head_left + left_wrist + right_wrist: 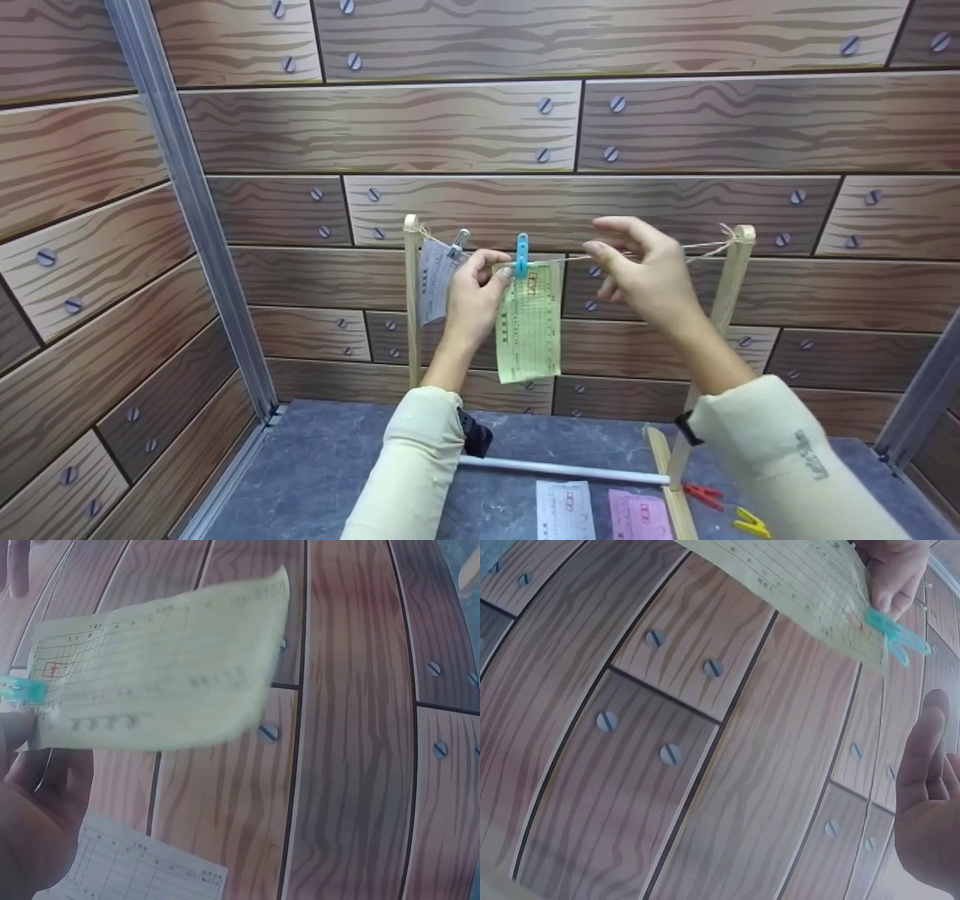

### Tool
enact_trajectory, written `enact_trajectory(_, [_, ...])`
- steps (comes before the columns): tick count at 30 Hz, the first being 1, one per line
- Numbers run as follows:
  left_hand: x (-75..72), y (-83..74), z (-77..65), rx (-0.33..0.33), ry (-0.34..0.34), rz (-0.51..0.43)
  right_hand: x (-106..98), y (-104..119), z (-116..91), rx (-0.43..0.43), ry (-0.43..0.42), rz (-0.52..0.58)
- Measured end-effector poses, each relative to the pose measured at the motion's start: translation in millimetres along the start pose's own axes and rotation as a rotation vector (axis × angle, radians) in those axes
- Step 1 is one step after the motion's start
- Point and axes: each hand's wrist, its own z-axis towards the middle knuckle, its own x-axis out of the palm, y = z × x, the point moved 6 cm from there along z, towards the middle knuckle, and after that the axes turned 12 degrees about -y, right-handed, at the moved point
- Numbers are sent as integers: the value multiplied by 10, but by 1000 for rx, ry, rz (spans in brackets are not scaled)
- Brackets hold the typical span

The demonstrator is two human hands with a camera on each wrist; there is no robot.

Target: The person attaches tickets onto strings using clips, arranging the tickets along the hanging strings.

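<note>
A blue clothespin (522, 255) clips a pale green paper form (529, 330) to a thin string (577, 259). My left hand (474, 292) pinches the form's upper left corner between thumb and fingers, right beside the clothespin. To the right, my right hand (649, 274) is raised close to the string, its fingers loosely bent with nothing in them. In the right wrist view, a gap shows between the right hand (930, 787) and the clothespin (896, 636). A whitish paper form (435, 281) hangs from a grey clip (459, 244) left of my left hand.
The string runs between a left wooden post (412, 300) and a right wooden post (731, 285). A white rod (562, 469) spans low between them. A white form (564, 510), pink form (640, 516), red clothespin (703, 496) and yellow clothespin (751, 522) lie on the grey table (322, 465).
</note>
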Motion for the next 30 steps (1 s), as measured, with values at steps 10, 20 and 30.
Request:
enact_trajectory(10, [-30, -43, -56, 115, 53, 109, -331, 162, -139, -40, -55, 13])
enact_trajectory(20, [-153, 124, -318, 197, 81, 80, -612, -46, -271, -93, -87, 17])
enact_trajectory(30, [-221, 120, -675, 126, 105, 73, -762, -106, -518, -39, -100, -39])
